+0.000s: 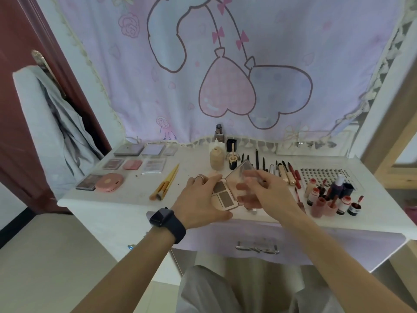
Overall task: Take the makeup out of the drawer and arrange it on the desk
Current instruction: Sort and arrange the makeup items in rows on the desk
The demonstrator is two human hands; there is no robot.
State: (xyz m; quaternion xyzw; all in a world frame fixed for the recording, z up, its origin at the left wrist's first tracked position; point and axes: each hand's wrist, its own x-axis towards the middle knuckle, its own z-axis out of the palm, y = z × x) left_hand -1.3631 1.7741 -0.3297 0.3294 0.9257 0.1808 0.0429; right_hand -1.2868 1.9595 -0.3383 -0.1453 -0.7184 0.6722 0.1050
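The palette [222, 196] sits at the near centre of the desk [117, 199], open, with three powder pans facing up. Its clear lid [242, 175] is tilted up and away on the far right side.

I read the left hand [200, 199] as clamped on the palette's left edge, thumb on the near side and fingers over the far side. This grip steadies the base. The right hand [266, 193] is close beside it and pinches the lid between thumb and fingers. That hand is blurred, so the exact contact is uncertain. The two-handed hold suggests the case is being checked or closed before it is set down.

The surrounding items are grouped by type, which defines where the palette belongs:
- Left: flat palettes [128, 150] in rows, with a round pink compact [109, 182] nearest.
- Centre left: brushes [165, 184] laid together at an angle.
- Far centre: a foundation bottle [217, 158], upright.
- Right of centre: pencils [286, 170] in a parallel row.
- Far right: a lash tray [322, 175], with red bottles [327, 199] nearer.

The drawer [316, 245] lies below the near edge. Its handle [257, 247] is visible and its front appears closed, so I judge the task nearly complete.
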